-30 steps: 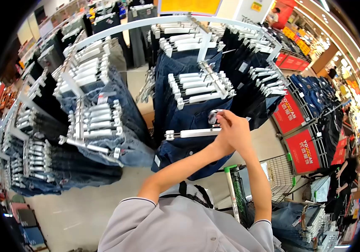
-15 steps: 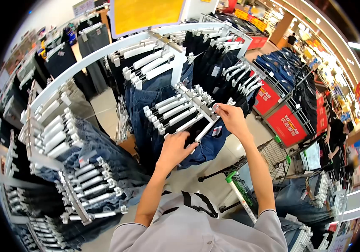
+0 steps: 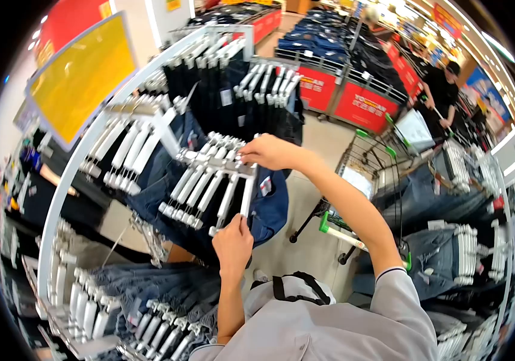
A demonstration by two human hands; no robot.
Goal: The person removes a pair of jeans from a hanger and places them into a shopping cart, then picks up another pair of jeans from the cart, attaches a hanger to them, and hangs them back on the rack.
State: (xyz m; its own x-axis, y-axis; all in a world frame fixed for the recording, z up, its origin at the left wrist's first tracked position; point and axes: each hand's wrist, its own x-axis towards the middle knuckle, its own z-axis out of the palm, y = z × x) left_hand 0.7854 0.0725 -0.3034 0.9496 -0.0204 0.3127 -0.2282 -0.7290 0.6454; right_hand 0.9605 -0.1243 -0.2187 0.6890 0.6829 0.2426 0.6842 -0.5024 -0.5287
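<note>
Left hand: fingers are closed on the near end of the front hanger; the hand is positioned on the wearer's side of the rack arm.
Right hand: fingers are bent together at the outer tip of the rack arm; whether the hanger or the arm is pinched cannot be told.
Front hanger: white; located at the outer tip of the rack arm, outermost in its row.
Front jeans: dark blue; hung beneath the outer tip of the rack arm, with a small label displayed.
Hanger row: white hangers are set side by side along the rack arm, inward of the front hanger.
Dark trousers: suspended from white hangers beyond the rack arm.
Yellow sign: mounted to the left of the rack arm and farther off.
Cart handle: green-ended; situated to the right of the rack arm, well apart from it.
Red panels: fitted below stacked garments, beyond and to the right of the rack arm.
Person in black: seen far to the right of the rack arm.
</note>
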